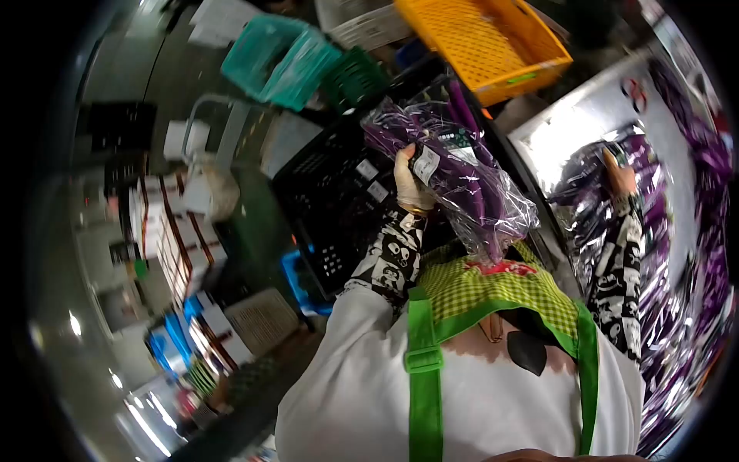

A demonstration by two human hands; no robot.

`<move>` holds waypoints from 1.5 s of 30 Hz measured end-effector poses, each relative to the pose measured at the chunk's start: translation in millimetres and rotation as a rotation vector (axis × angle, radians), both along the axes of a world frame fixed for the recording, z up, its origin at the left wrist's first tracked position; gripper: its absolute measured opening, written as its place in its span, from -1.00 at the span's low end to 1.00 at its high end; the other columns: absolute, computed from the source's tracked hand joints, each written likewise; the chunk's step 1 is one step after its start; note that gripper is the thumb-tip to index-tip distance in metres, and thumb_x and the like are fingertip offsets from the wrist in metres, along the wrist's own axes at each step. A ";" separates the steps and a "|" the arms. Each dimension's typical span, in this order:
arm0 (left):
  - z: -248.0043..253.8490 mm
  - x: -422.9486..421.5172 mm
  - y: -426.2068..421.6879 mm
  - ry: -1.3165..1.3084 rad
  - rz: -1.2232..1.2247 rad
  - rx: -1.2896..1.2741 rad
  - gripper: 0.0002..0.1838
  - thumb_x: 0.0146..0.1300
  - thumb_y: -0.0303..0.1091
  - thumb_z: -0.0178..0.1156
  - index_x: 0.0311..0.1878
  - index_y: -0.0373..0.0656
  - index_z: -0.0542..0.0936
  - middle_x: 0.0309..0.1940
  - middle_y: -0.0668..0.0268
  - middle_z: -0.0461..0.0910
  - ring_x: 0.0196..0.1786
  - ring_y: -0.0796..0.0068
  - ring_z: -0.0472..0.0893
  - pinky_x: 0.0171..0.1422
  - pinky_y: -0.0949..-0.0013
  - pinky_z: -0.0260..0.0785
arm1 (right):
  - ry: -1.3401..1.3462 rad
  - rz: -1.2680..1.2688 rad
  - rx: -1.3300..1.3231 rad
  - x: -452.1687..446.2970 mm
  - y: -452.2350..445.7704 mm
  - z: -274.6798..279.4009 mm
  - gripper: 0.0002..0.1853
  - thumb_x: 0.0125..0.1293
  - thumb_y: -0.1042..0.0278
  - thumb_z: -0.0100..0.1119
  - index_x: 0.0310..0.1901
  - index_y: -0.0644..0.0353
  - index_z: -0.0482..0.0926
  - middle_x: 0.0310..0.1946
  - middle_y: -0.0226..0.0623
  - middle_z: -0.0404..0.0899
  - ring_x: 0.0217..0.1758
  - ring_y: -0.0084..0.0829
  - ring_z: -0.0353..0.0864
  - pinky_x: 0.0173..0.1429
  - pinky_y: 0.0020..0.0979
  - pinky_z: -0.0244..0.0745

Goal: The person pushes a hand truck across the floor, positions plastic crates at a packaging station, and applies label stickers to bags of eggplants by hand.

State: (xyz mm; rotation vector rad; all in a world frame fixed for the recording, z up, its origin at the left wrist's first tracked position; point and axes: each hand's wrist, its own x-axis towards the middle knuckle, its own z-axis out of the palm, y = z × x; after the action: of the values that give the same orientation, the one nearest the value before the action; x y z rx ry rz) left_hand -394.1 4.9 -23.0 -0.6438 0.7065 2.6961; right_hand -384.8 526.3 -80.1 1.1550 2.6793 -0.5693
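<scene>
My left hand [412, 179], in a pale glove, grips a clear plastic bag of long purple vegetables [473, 181] with a white label. This bag is over a black crate [315, 181] in front of me. At the right, my right hand [620, 175] has its fingers on another shiny bag of purple vegetables [577, 185] that lies on a metal table [558, 127]. Its fingertips are partly hidden by the bag's film. More purple bags [693, 308] cover the table's right side.
A yellow crate [493, 38] stands beyond the table's left corner. Teal [269, 58] and dark green [354, 77] crates are at the top, a blue crate [296, 285] below the black one. Stacked white boxes [181, 239] stand at the left. Red-handled scissors [635, 92] lie on the table.
</scene>
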 end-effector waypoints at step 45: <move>-128.2 139.0 -110.3 -1.025 0.294 -0.073 -0.69 0.40 -0.48 -0.09 0.12 -0.44 0.39 0.07 -0.09 0.50 0.11 -0.08 0.54 0.30 0.00 0.42 | -0.065 1.526 -0.088 -32.1 -538.3 -24.4 -0.36 0.08 0.00 0.32 0.16 0.18 0.48 0.20 -0.16 0.46 0.35 -0.08 0.34 0.44 0.22 0.06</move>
State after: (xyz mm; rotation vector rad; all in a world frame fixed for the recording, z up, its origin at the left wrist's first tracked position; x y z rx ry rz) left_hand -255.1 -105.4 -151.2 -2.0286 0.4225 2.0831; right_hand -416.9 -12.0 -104.5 -0.9303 2.4846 -0.2856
